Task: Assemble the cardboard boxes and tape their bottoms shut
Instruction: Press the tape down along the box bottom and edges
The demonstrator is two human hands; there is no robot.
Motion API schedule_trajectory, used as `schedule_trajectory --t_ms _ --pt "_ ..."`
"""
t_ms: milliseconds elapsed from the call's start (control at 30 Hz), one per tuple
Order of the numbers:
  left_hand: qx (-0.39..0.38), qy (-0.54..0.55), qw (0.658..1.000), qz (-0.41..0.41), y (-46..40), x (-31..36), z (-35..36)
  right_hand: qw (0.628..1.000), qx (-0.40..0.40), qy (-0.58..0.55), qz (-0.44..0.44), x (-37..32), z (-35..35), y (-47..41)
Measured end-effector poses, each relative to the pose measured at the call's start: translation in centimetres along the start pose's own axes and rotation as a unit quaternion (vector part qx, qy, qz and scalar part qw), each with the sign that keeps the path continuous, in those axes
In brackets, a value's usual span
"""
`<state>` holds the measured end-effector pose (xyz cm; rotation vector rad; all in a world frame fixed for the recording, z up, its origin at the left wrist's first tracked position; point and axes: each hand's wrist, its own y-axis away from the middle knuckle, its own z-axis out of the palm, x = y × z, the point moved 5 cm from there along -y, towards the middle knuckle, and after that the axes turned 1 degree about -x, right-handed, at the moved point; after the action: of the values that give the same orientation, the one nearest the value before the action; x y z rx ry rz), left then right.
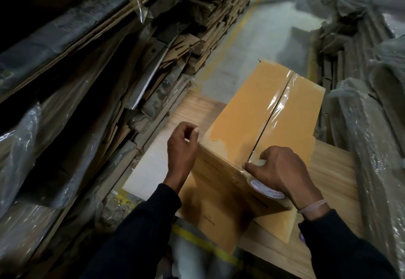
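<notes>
Stacks of flattened cardboard [197, 44] are lining the warehouse aisle on your left, and plastic-wrapped bundles [368, 125] are crowding the right, while the cardboard box [258, 112] is sitting bottom-up on the wooden tabletop [333, 169] in front of you. You are finishing the taping step: a clear tape strip [279, 101] is already running along the centre seam between the two flaps, reaching the near edge.

Your right hand [282, 169] is curling around the tape roll [266, 188], holding it against the near side of the box just below the top edge, thumb pointing along the corner. Your left hand [182, 145] is hovering at the box's near left corner, fingers loosely bent and gripping nothing, seemingly about to steady the box.

Next, you are likely needing to pull the tape down the side, press it flat and tear it free, with the left hand bracing the box.
</notes>
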<state>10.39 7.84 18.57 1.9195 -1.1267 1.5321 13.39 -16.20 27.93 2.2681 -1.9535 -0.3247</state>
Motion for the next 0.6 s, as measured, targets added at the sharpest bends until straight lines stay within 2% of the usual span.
schedule_trajectory --t_ms 67,167,300,367,433,500,567,600 --pt "-0.057 -0.064 0.996 0.036 -0.4 1.1 0.8 1.000 0.002 0.007 0.000 -0.1 0.0 -0.1" --pt "-0.083 -0.102 0.991 0.007 -0.5 0.8 1.5 1.000 -0.007 -0.002 -0.002 0.0 0.2 -0.2" --pt "-0.078 -0.076 0.994 -0.019 -0.2 0.1 1.6 0.989 -0.004 -0.140 -0.041 1.9 0.5 0.2" --pt "-0.056 -0.081 0.995 -0.012 0.2 0.1 1.5 0.955 -0.058 -0.282 -0.072 3.8 0.9 0.8" --pt "-0.034 -0.103 0.994 0.008 0.7 0.4 1.7 0.881 -0.127 -0.439 -0.121 5.4 1.6 1.7" --pt "-0.014 -0.129 0.991 0.028 1.2 0.8 1.9 0.830 -0.149 -0.512 -0.163 6.5 2.0 2.3" --pt "0.006 -0.137 0.990 0.032 1.3 0.7 2.0 0.833 -0.150 -0.503 -0.176 6.9 1.8 2.7" --pt "0.016 -0.136 0.990 0.027 1.4 0.7 2.0 0.853 -0.146 -0.467 -0.181 6.9 1.7 2.8"
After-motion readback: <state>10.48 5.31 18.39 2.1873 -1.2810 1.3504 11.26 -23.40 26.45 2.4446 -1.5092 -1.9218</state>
